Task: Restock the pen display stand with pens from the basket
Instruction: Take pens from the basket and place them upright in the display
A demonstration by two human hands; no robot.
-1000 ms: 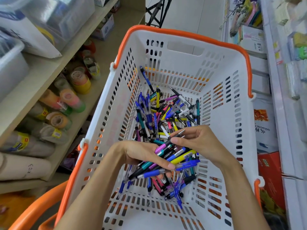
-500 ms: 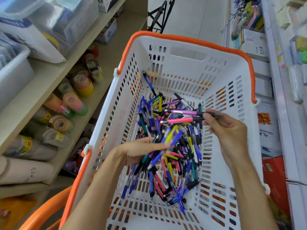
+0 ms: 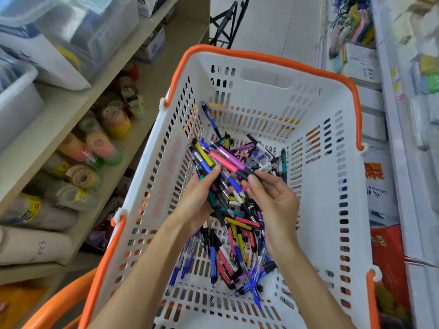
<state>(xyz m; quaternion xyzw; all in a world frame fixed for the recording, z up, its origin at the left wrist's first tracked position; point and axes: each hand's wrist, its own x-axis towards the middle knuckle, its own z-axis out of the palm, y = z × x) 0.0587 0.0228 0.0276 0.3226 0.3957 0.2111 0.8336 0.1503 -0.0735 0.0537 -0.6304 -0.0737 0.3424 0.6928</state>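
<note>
A white slotted basket (image 3: 332, 210) with an orange rim holds a loose heap of pens (image 3: 234, 252) in blue, pink, yellow, purple and teal, lying crisscrossed on its floor. A bunch of pens (image 3: 211, 160) is lifted above the heap, tilted, with a pink pen (image 3: 225, 161) and a purple pen (image 3: 231, 156) on top.

A wooden shelf (image 3: 71, 110) on the left holds rolls of tape (image 3: 104, 148) and clear boxes (image 3: 78, 27). The floor (image 3: 273, 24) is pale and bright. White shelves (image 3: 408, 162) on the right hold colourful paper packs (image 3: 356, 34).
</note>
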